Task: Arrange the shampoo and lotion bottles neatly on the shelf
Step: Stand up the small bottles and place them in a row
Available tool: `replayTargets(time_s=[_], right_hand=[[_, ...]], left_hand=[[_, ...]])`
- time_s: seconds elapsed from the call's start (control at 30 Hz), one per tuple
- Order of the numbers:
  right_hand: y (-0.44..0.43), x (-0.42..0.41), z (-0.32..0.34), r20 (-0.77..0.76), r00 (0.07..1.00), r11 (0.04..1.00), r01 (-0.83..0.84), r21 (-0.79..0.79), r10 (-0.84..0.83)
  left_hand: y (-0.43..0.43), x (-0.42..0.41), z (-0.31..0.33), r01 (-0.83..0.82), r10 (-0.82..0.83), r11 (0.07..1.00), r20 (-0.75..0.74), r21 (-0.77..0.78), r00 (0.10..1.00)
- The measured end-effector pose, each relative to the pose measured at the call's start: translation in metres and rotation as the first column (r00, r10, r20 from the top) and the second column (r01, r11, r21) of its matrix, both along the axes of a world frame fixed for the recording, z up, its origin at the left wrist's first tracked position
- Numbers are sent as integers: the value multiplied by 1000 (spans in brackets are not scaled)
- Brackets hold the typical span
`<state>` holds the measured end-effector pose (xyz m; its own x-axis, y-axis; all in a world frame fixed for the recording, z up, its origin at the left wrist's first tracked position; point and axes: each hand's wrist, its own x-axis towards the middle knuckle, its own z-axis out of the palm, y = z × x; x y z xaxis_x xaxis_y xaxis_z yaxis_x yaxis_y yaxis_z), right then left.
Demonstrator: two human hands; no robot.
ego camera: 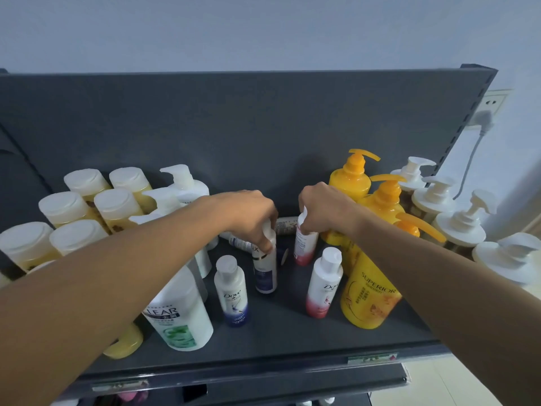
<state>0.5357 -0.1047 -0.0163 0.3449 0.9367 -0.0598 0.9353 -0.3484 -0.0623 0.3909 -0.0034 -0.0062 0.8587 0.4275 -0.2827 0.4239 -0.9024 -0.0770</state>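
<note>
Shelf (pixel 278 332) dark grey, crowded. Left hand (pixel 251 218) curled over the cap of a small blue-and-white bottle (pixel 265 271), upright, mid-shelf. Right hand (pixel 322 209) grips the top of a small pink-and-white bottle (pixel 304 247) just right of it. Yellow pump bottles (pixel 369 294) stand right, white Clear bottle (pixel 178 315) near left.
</note>
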Motion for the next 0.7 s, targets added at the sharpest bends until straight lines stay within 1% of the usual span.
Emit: replayTargets(time_s=[0.17, 0.33, 0.47, 0.53, 0.63, 0.7], right_hand=[[-7, -5, 3, -23, 999, 999, 23, -47, -24], [-13, -7, 6, -28, 999, 993, 36, -113, -39], [-18, -6, 5, -16, 1000, 990, 24, -138, -26], [-20, -6, 3, -24, 999, 990, 18, -142, -21], [-22, -5, 3, -46, 998, 988, 26, -150, -33], [-23, -4, 3, -53, 998, 987, 36, -156, -45]], left_hand=[[-6, -8, 12, -90, 90, 996, 9, 20, 996], [-35, -4, 18, -44, 44, 995, 9, 86, 999], [-64, -2, 13, -10, 11, 999, -12, 45, 1000], [-75, 0, 9, -23, 23, 1000, -60, 16, 998], [-83, 1, 2, -43, 45, 999, -120, 19, 992], [-83, 1, -1, -48, 50, 999, -104, 16, 993]])
